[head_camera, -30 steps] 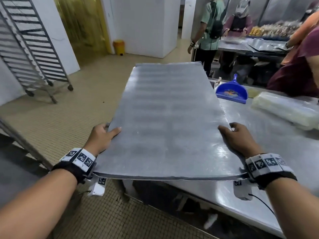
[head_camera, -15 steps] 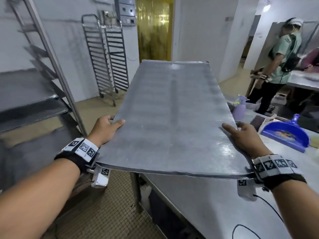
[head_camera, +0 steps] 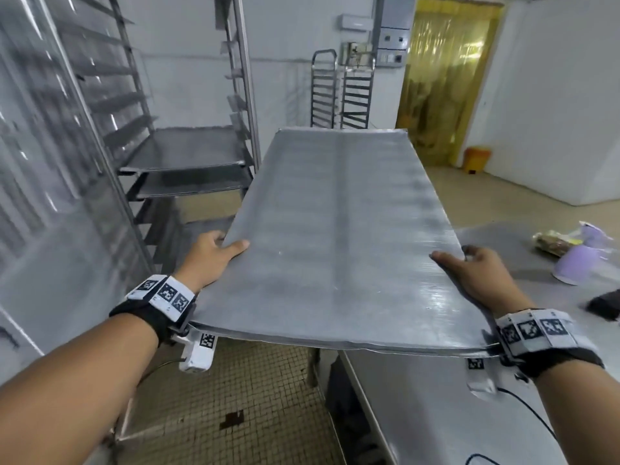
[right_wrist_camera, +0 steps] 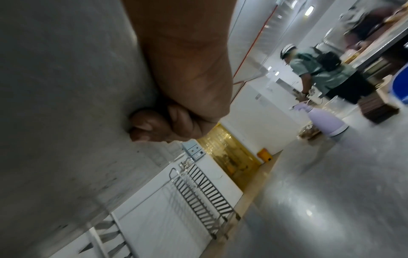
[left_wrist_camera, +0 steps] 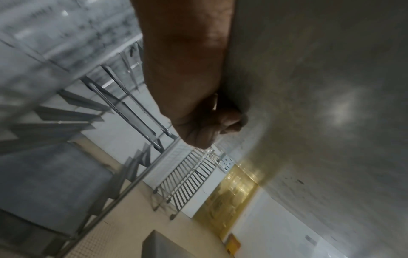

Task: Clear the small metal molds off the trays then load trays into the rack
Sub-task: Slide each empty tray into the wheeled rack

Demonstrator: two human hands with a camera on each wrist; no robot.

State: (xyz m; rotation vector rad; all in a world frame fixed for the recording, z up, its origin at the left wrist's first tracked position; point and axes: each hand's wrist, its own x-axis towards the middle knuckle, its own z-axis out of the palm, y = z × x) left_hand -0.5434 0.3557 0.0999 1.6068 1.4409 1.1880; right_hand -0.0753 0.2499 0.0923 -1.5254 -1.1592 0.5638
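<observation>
Carrying: one bare tray (head_camera: 335,236), no molds on it, held level above the tabletop (head_camera: 453,414) edge, left hand (head_camera: 208,260) and right hand (head_camera: 476,280) each in a closed grip on a long edge; rack (head_camera: 188,156) beside, two trays loaded, this one pending.

Tray (head_camera: 335,236): dull grey metal, brushed and finely scratched, faint sheen at its near right corner. Rack (head_camera: 188,156): bare steel rails, matt grey metal trays. Table (head_camera: 436,414): smooth stainless steel, softly reflective. Bottle (head_camera: 580,266): lilac matt plastic. Floor (head_camera: 251,397): small beige tiles.
</observation>
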